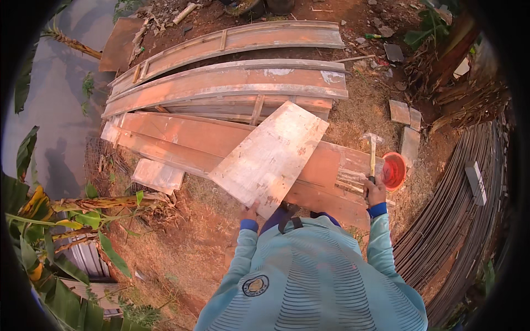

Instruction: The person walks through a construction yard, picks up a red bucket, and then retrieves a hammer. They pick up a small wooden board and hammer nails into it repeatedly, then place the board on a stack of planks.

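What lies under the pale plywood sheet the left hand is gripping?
The pale rectangular plywood sheet rests tilted across long reddish wooden planks, which show on both sides. Its near corner is in the left hand. Whatever lies directly beneath it is covered.

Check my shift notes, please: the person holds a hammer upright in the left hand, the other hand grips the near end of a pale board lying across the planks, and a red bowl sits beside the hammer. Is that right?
Not quite. The head view shows the hammer upright in the right hand, not the left. The left hand grips the near end of the pale board, which lies across the planks. The red bowl does sit beside the hammer.
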